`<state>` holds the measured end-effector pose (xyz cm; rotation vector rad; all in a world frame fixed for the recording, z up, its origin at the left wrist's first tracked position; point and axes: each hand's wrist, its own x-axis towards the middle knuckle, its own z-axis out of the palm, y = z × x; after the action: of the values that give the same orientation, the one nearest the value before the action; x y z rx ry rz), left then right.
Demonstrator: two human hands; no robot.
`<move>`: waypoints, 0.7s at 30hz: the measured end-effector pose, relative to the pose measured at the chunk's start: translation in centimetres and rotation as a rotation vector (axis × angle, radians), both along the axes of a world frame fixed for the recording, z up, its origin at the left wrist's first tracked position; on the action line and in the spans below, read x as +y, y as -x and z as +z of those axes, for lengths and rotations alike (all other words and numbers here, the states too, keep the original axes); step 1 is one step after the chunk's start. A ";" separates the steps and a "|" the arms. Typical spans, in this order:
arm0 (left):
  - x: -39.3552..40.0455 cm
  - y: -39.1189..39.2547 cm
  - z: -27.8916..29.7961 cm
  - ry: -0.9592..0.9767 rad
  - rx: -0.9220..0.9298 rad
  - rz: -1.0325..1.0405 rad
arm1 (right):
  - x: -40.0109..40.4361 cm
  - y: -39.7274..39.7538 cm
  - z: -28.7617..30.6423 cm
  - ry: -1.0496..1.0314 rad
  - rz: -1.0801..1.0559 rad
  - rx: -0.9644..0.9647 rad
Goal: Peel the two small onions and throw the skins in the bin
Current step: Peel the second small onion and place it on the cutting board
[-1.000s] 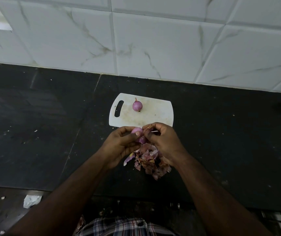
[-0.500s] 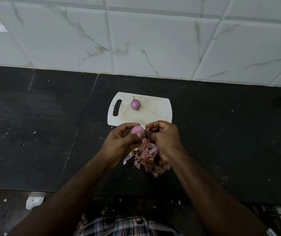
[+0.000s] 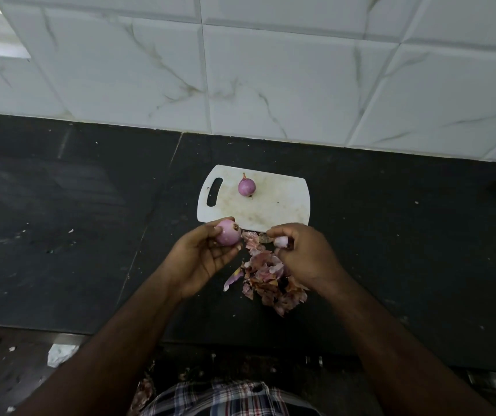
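1. The left hand (image 3: 201, 259) grips a peeled onion (image 3: 228, 232) just off the cutting board (image 3: 276, 205); its root end points right.
2. The right hand (image 3: 304, 253) pinches a skin scrap (image 3: 281, 242) above the skins (image 3: 267, 280).
3. The second onion (image 3: 246, 187) lies on the board; its tip points toward the wall.

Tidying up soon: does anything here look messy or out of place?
Yes. A heap of onion skins lies loose on the dark counter in front of the cutting board, not binned.
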<state>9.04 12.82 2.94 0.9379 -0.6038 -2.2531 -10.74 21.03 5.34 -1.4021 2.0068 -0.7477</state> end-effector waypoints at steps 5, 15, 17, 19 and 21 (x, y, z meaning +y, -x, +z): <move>0.2 -0.2 0.1 -0.047 0.058 -0.021 | -0.1 0.0 1.3 0.172 -0.025 0.066; 0.4 -0.1 0.6 -0.068 0.069 -0.049 | -0.5 -0.1 1.6 0.219 -0.045 0.103; 0.5 0.2 0.8 -0.068 0.069 -0.055 | -0.6 -0.1 1.4 0.198 0.000 0.143; 0.7 0.5 0.8 -0.068 0.071 -0.067 | -0.4 -0.4 0.9 0.013 0.156 0.136; 0.8 0.7 1.0 -0.065 0.073 -0.080 | -0.5 -0.7 1.2 -0.013 0.169 0.025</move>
<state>8.29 13.59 3.90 0.8730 -0.5475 -2.3792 -10.06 20.48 6.57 -1.5571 1.8798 -0.6447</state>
